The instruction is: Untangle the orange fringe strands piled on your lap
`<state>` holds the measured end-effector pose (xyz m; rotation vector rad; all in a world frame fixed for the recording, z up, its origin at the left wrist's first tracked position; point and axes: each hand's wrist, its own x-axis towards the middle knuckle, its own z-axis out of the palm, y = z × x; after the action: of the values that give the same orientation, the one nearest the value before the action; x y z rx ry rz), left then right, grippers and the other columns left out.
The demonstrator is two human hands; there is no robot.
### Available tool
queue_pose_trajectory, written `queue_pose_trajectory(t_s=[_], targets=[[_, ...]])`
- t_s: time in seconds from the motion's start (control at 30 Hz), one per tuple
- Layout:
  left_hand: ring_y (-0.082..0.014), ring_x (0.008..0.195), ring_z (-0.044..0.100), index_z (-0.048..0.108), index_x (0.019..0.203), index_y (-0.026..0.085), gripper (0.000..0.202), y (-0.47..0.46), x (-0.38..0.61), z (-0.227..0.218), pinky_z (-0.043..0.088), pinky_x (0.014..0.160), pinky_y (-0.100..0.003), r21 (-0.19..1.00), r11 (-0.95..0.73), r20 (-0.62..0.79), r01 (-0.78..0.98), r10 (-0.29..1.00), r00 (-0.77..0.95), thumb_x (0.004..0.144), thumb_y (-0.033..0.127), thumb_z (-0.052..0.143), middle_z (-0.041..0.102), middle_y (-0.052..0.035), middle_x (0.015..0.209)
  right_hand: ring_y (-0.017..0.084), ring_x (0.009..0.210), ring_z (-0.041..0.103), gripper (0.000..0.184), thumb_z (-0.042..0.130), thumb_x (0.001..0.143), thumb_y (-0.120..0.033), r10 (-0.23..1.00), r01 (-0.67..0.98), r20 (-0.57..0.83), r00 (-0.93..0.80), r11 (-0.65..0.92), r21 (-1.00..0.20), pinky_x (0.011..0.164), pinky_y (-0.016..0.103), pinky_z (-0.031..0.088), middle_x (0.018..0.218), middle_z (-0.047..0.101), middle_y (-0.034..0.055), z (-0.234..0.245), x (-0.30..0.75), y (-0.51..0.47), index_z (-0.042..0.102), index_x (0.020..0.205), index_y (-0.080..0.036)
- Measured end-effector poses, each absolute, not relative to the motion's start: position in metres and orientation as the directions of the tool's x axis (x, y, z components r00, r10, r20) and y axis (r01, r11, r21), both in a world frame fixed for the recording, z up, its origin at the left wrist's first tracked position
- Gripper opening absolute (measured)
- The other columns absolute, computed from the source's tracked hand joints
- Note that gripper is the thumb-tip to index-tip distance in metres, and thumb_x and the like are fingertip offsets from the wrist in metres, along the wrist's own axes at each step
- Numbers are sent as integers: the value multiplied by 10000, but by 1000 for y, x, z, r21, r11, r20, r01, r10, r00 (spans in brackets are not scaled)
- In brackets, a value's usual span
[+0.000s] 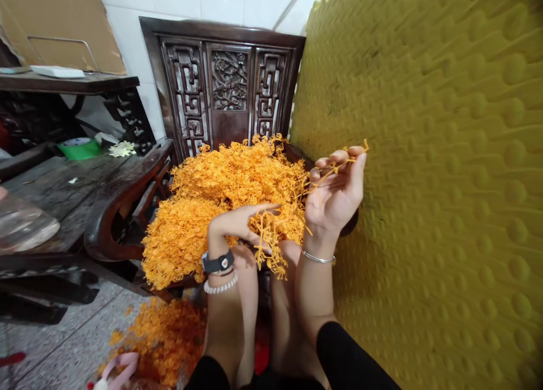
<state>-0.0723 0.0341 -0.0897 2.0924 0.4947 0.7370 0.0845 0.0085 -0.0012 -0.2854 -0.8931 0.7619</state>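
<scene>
An orange sprig (pixel 345 162) is pinched by the raised right hand's (pixel 335 195) fingers. The left hand (pixel 235 223) is laid, fingers together, on the sprig pile (pixel 203 203) heaped on the chair (pixel 229 118); its grip cannot be told.

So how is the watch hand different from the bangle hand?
The left hand wears a black watch and bead bracelet; the right hand wears a silver bangle. The left hand bends down over a bushy orange sprig; the right hand holds a thin strand higher. Both hold orange pieces.

sprig pile (pixel 220 197) on chair (pixel 127 203), mat (pixel 445 180) right
</scene>
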Motion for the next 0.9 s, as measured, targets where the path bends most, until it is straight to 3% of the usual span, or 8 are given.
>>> queue_pose_trajectory(t_s=[0.1, 0.2, 0.4, 0.57, 0.67, 0.8, 0.87, 0.9], targets=[[-185, 769, 630, 683, 790, 144, 185, 48, -36, -98, 488, 758, -294, 875, -479, 242, 67, 553, 797, 671, 284, 664, 682, -50, 764, 91, 712, 585, 189, 358, 867, -400, 670, -386, 613, 418, 742, -548, 552, 224, 405, 810, 569, -42, -5, 88, 16, 511, 854, -290], [-125, 514, 554, 626, 534, 142, 316, 50, -16, -99, 458, 569, -253, 899, -436, 222, 51, 553, 803, 788, 292, 514, 598, -27, 524, 118, 813, 619, 213, 332, 868, -419, 670, -282, 631, 390, 740, -611, 591, 244, 449, 914, 606, -16, -8, 93, 25, 493, 942, -300], [-120, 581, 546, 622, 698, 145, 326, 36, -28, -85, 437, 615, -257, 938, -326, 308, -117, 632, 711, 840, 370, 434, 596, -28, 611, 162, 1059, 572, 295, 353, 867, -417, 755, -126, 637, 153, 655, -745, 791, 316, 476, 1046, 651, 24, -10, 110, 28, 526, 1063, -279], [-78, 453, 409, 448, 508, 161, 416, 18, -45, -76, 364, 532, -235, 900, -260, 412, -349, 771, 486, 848, 395, 401, 420, 23, 471, 167, 851, 637, 329, 381, 865, -419, 770, 68, 629, 111, 625, -778, 745, 328, 480, 840, 681, 42, -2, 123, 0, 616, 960, -209], [-63, 406, 378, 424, 476, 154, 426, 8, -46, -71, 312, 472, -222, 878, -196, 391, -436, 820, 419, 845, 368, 422, 381, 34, 428, 147, 733, 622, 262, 442, 853, -360, 631, 204, 710, 312, 686, -699, 717, 318, 473, 747, 638, 18, 6, 122, -19, 639, 797, -196], [-62, 401, 400, 526, 512, 131, 464, 4, -44, -66, 300, 448, -217, 936, -185, 317, -298, 812, 491, 852, 424, 406, 437, 18, 424, 117, 627, 554, 300, 389, 881, -285, 242, 220, 718, 653, 846, -485, 727, 316, 447, 614, 486, -21, 10, 113, -28, 553, 635, -237], [-54, 385, 395, 555, 536, 124, 479, 4, -43, -66, 290, 422, -209, 954, -158, 272, -255, 813, 514, 850, 451, 400, 466, 11, 434, 116, 632, 532, 311, 390, 878, -255, 148, 205, 725, 672, 905, -374, 727, 308, 436, 592, 428, -19, 9, 110, -30, 524, 599, -242], [-50, 372, 389, 556, 530, 124, 494, 4, -43, -66, 285, 410, -207, 961, -137, 247, -241, 821, 515, 852, 461, 390, 468, 10, 428, 117, 614, 522, 308, 404, 872, -247, 172, 175, 757, 630, 918, -355, 692, 305, 435, 583, 427, -18, 7, 109, -32, 524, 588, -240]])
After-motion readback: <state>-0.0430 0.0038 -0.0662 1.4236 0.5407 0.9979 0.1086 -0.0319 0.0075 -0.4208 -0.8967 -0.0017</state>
